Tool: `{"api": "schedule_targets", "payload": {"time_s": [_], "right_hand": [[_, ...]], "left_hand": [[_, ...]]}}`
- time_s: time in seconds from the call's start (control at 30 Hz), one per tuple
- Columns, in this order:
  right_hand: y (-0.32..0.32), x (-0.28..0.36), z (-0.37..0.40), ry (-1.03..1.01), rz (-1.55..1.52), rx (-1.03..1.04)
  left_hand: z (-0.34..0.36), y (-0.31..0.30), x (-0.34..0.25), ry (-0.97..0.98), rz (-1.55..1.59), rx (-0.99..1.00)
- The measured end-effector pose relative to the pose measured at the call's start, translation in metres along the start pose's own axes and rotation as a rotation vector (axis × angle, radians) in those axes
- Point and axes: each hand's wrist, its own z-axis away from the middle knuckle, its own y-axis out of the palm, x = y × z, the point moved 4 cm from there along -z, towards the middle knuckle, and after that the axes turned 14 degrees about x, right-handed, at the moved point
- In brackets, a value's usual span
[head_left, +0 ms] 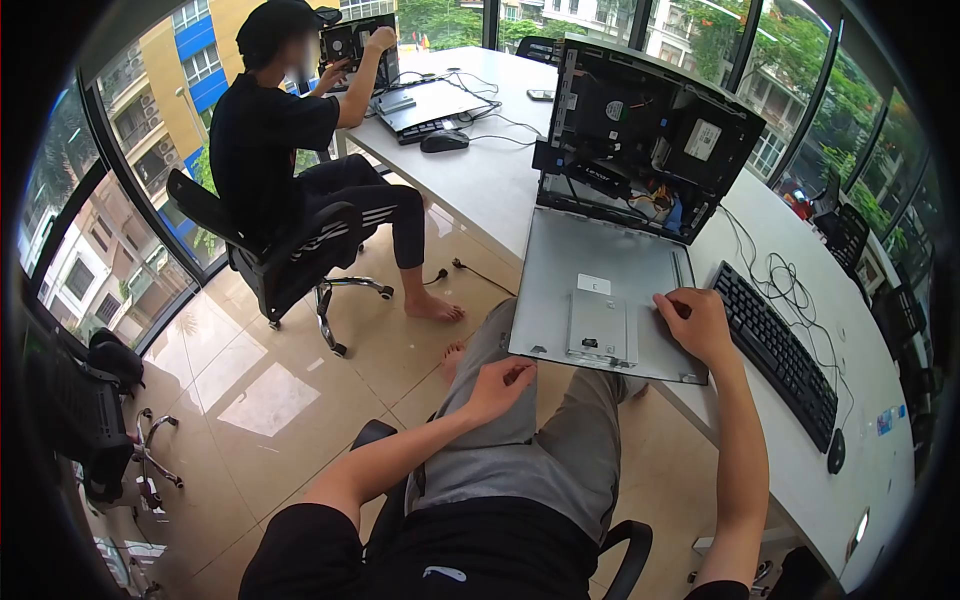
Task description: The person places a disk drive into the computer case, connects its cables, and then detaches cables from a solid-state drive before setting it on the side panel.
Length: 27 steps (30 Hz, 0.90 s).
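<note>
An open desktop computer case (655,135) stands on the desk in front of me, its inside facing me. Flat before it lies a grey metal side panel (550,265), its near edge reaching out over my lap. On the panel rests a silver metal bracket (600,325) beside a small white label (594,284). My right hand (697,325) is over the panel's right part, fingers curled together; whatever they may hold is hidden. Just below the panel's near left corner is my left hand (498,390), thumb and fingers closed in a pinch, contents too small to make out.
A black keyboard (775,350), a mouse (836,450) and loose cables (790,285) lie to the right. At the far left of the desk a seated person (275,150) handles another computer case (350,45). Another mouse (444,141) and a phone (540,95) lie there too.
</note>
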Motion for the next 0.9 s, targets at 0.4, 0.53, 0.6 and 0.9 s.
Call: {"api": "schedule_targets", "payload": {"time_s": [0.4,0.53,0.6,0.9], "right_hand": [[0.001,-0.0019,0.0001,0.013,0.0,-0.002],[0.0003,0.0003,0.0004,0.009,-0.015,0.0],[0.0014,-0.003,0.0004,-0.001,-0.021,-0.003],[0.0019,-0.0068,0.0004,0.009,0.014,0.021]], "left_hand": [[-0.001,-0.0003,0.0035,0.006,0.027,0.017],[0.0004,-0.0021,-0.0014,-0.07,0.014,0.067],[0.0006,-0.0017,-0.0052,-0.097,0.013,0.067],[-0.0001,-0.0013,-0.0012,-0.081,0.065,0.057]]}}
